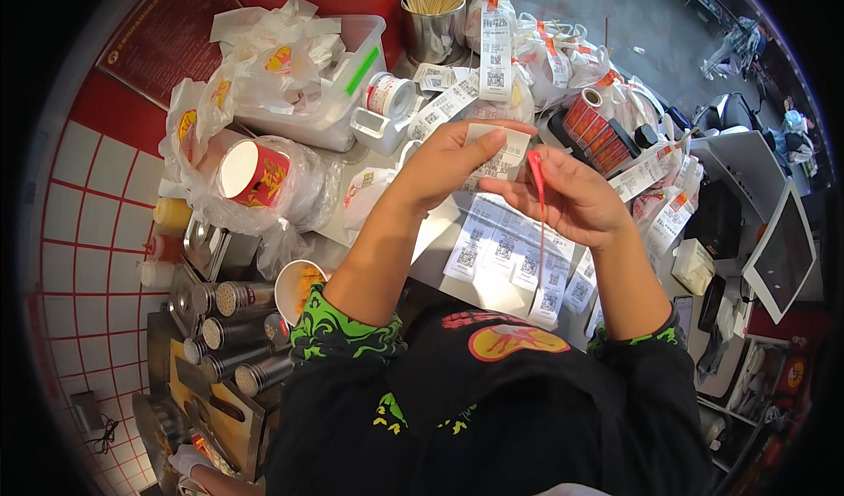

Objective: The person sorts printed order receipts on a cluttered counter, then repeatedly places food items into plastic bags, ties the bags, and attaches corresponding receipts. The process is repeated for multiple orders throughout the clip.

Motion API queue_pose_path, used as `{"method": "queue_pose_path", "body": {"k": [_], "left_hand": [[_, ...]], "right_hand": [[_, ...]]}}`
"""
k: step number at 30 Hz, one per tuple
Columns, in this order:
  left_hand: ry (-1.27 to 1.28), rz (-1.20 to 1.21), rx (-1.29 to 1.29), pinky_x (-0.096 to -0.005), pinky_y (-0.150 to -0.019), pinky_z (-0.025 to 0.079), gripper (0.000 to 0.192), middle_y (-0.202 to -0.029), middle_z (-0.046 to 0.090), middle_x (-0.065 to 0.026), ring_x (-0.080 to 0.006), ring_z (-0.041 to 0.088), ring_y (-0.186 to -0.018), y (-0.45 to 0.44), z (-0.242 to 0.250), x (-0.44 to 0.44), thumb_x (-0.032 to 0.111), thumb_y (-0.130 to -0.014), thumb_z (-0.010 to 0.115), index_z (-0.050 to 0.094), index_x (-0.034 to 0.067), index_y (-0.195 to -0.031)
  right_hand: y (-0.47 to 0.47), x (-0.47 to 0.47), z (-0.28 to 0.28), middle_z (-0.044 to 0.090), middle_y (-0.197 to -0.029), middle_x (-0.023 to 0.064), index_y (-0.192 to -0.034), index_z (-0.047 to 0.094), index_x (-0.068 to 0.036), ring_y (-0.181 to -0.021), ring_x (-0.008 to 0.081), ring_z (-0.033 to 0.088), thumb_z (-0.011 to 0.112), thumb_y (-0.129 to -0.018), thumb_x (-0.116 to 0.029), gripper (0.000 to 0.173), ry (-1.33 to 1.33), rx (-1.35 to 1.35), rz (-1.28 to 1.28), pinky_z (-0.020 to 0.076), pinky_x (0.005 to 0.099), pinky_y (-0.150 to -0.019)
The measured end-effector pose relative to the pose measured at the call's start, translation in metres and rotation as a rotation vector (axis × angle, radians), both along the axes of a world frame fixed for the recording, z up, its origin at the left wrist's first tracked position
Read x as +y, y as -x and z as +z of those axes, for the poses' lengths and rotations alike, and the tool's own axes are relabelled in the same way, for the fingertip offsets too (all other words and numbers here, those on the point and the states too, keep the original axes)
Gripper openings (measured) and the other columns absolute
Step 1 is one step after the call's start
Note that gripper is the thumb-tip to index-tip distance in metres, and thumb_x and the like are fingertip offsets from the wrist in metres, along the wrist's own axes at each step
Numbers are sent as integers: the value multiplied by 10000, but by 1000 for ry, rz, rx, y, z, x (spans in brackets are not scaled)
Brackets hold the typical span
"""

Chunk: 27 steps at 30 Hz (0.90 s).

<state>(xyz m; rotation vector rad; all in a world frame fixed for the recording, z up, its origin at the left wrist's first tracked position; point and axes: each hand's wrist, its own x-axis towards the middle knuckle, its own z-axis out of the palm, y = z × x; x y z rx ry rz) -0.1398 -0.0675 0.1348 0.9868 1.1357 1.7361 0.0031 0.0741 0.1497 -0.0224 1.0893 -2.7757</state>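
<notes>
My left hand [435, 160] pinches a small printed paper slip [502, 156] under its thumb, above the counter. At the slip's right edge, my right hand [580, 199] holds a thin stick with a red top [536, 170] between thumb and fingers. The stick hangs down below that hand, and its lower end is hard to make out. Fingertips of my right hand reach the lower part of the slip. Under both hands, several printed receipts with codes [504, 249] lie overlapping on the counter. A knotted plastic bag [366, 196] sits left of my left forearm.
Tagged takeaway bags [554, 67] crowd the far side near a steel pot of skewers [432, 28]. A sticker roll [590, 124] stands beyond my right hand. Left are wrapped paper cups [254, 173], a plastic bin [310, 120] and shakers [244, 298]. Another person's gloved hand [191, 460] shows lower left.
</notes>
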Motion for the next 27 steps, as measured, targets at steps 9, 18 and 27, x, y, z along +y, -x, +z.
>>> {"method": "queue_pose_path", "body": {"k": [9, 18, 27], "left_hand": [[-53, -304, -654, -553, -863, 474, 575, -1028, 570, -152, -274, 625, -885, -45, 9, -5, 458, -955, 324, 327, 28, -1336], [12, -316, -652, -503, -791, 522, 639, -943, 596, -147, -264, 634, -839, -76, 16, -17, 529, -920, 326, 362, 12, -1294], [376, -16, -328, -293, -766, 509, 418, -940, 630, -118, -165, 621, -822, -92, -33, -55, 294, -972, 406, 457, -30, -1231]], "right_hand": [[-14, 21, 57, 598, -879, -20, -1055, 603, -19, -721, 28, 500, 599, -872, -232, 281, -678, 12, -276, 455, 191, -680], [12, 20, 58, 582, -787, -51, -862, 655, -74, -705, 45, 446, 686, -795, -313, 250, -1089, -10, -300, 333, 226, -637], [7, -4, -16, 555, -1063, 70, -756, 658, -16, -821, 105, 540, 749, -737, -182, 190, -1120, 151, -353, 420, 240, -733]]}}
